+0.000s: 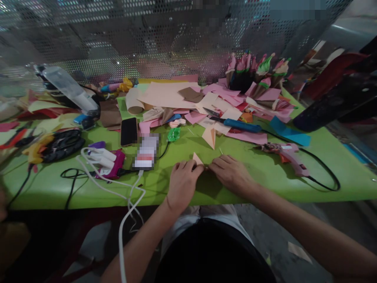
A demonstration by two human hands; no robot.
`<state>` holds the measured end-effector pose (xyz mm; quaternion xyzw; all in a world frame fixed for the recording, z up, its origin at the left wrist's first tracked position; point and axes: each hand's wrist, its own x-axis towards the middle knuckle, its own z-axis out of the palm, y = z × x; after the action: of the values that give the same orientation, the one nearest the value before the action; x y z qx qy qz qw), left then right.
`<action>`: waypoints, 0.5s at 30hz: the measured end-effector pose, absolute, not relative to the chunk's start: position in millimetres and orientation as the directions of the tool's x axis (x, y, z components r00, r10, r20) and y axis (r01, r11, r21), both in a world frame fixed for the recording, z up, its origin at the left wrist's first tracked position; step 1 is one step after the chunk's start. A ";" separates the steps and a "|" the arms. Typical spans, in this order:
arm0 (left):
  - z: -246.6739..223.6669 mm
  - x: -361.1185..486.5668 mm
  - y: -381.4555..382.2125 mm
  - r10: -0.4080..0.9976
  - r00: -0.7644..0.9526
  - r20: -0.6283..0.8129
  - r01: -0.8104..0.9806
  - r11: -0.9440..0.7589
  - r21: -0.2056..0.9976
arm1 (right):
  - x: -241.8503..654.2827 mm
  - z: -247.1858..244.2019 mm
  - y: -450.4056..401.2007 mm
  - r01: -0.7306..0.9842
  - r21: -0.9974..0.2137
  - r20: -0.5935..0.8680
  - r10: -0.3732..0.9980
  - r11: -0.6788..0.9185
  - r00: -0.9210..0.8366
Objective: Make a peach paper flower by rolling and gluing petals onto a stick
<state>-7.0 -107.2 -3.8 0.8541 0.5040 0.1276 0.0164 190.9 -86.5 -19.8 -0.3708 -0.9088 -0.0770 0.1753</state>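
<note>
Just below frame centre, left hand [183,179] pinches a peach paper piece [197,158], pointed tip showing past the fingers toward the top of the frame; forearm slants up from the lower edge, left of centre. Right hand [231,172] just right of it, back up, fingers close together, tips pointing left near the paper; cannot tell whether they grip it. Forearm enters lower right.
</note>
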 end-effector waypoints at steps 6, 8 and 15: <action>-4.2 -6.9 -105.8 0.865 0.459 0.202 0.859 -0.490 0.148 | 191.5 -18.3 -87.3 0.684 0.044 0.361 0.627 0.728 -0.691; -4.7 -7.2 -105.6 0.864 0.460 0.204 0.859 -0.491 0.144 | 191.6 -18.2 -87.5 0.681 0.044 0.358 0.625 0.731 -0.694; -3.4 -9.2 -103.5 0.856 0.476 0.202 0.856 -0.503 0.117 | 190.7 -16.9 -90.3 0.708 0.075 0.356 0.644 0.702 -0.676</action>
<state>-9.2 -103.5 -3.4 0.8590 0.4983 0.1177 0.0000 190.7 -90.3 -16.9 -0.3717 -0.9097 -0.1037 0.1535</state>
